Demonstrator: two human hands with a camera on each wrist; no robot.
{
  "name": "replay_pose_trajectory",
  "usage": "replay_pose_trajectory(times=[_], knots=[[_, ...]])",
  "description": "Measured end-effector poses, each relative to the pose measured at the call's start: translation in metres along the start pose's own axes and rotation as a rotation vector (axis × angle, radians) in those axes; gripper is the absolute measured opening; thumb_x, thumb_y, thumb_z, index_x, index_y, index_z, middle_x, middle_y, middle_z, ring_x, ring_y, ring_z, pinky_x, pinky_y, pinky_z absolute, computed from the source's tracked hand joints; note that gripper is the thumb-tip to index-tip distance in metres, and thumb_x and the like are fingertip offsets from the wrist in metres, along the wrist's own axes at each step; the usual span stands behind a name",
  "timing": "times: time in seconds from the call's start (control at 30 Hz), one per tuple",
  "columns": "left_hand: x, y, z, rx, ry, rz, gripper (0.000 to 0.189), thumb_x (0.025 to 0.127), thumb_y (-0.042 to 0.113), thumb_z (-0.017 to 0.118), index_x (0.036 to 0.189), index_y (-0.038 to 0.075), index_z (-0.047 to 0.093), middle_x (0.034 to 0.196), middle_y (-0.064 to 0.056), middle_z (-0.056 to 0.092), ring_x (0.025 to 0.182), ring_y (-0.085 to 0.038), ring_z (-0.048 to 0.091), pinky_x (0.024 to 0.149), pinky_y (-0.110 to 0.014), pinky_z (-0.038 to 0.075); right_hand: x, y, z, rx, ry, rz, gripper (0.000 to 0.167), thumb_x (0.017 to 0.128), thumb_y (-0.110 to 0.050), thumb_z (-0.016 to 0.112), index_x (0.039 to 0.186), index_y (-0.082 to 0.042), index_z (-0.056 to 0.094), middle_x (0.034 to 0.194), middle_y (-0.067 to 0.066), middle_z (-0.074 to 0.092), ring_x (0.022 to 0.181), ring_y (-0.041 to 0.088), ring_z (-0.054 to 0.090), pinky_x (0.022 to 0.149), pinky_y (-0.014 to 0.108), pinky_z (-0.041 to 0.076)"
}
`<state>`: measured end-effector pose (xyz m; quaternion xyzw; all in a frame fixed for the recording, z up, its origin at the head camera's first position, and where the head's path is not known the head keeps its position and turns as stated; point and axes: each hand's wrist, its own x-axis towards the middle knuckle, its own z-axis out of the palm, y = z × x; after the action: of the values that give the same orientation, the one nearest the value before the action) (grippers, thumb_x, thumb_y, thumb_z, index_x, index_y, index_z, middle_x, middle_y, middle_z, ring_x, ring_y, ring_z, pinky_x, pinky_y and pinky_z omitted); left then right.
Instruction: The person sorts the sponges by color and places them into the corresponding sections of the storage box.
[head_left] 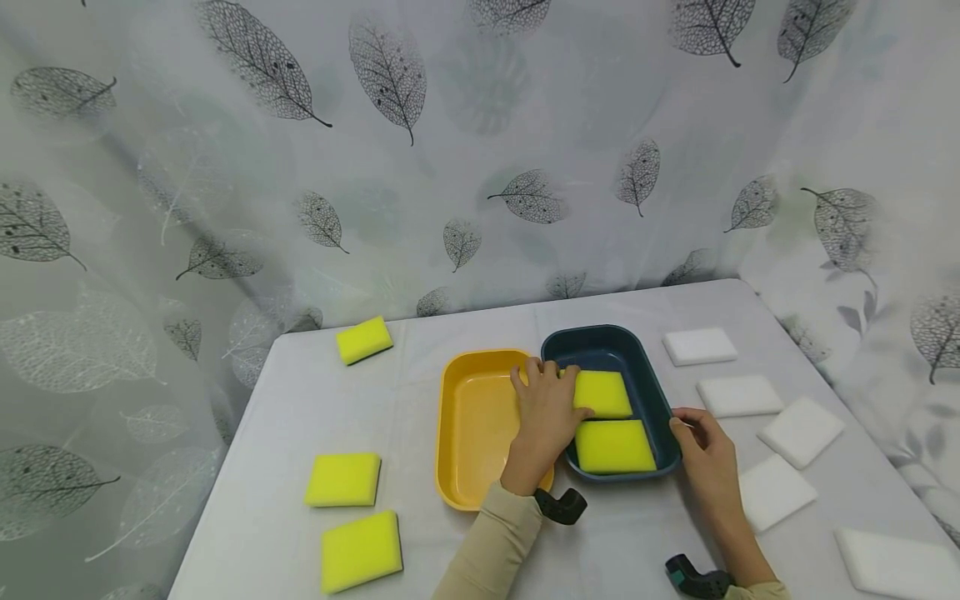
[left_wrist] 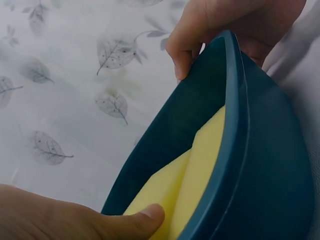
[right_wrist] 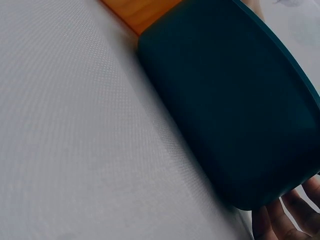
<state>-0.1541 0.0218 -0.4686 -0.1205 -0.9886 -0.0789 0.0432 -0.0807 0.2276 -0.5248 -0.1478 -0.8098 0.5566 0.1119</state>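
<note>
My left hand (head_left: pixel 546 408) reaches into a dark teal plastic tray (head_left: pixel 654 379), its fingers bent over the left part of a yellow sponge (head_left: pixel 606 395). In the left wrist view, the thumb (left_wrist: pixel 150 214) lies against the yellow sponges. Nearer to me in the same tray lies a second yellow sponge (head_left: pixel 615 447), side by side with the first. My right hand (head_left: pixel 705 454) grips the tray's right wall, thumb over the rim and fingers outside. Those outer fingers (right_wrist: pixel 280 217) show under the tray's corner in the right wrist view.
A yellow-orange tray (head_left: pixel 447 417) stands left of the teal one, close against it. Three yellow sponges with dark undersides, such as the far one (head_left: pixel 364 339), lie on the left. Several white sponge blocks (head_left: pixel 738 396) lie along the right. A leaf-print curtain (head_left: pixel 480 167) hangs behind the table.
</note>
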Motion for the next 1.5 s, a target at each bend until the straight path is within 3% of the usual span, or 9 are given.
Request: replay_pose_trajectory(times=[0.3,1.2,1.5], knots=[[0.001,0.001,0.003,0.062,0.002,0.014,0.059,0.081,0.051,0.086,0.132,0.025,0.07,0.126,-0.004,0.067,0.13,-0.028,0.043,0.112,-0.059,0.032,0.0,0.0,-0.001,-0.014,0.0,0.012,0.035,0.108,-0.028,0.054,0.13,-0.003,0.063,0.108,-0.026,0.057,0.094,-0.008,0.055,0.078,0.003,0.045],[-0.001,0.002,0.001,0.05,-0.02,0.007,0.035,0.089,0.045,0.081,0.12,0.028,0.079,0.119,-0.003,0.069,0.13,-0.028,0.041,0.111,-0.058,0.033,0.0,0.001,-0.001,-0.023,0.0,0.02,0.034,0.108,-0.028,0.054,0.13,-0.003,0.064,0.11,-0.025,0.057,0.094,-0.011,0.055,0.079,0.002,0.045],[-0.012,-0.005,-0.01,-0.073,0.05,0.028,0.032,0.1,0.035,0.071,0.13,0.026,0.073,0.129,0.001,0.068,0.13,-0.027,0.051,0.111,-0.054,0.039,0.001,0.0,-0.001,-0.018,-0.014,0.02,0.035,0.108,-0.028,0.054,0.132,-0.003,0.063,0.113,-0.02,0.059,0.096,-0.012,0.055,0.08,0.002,0.045]])
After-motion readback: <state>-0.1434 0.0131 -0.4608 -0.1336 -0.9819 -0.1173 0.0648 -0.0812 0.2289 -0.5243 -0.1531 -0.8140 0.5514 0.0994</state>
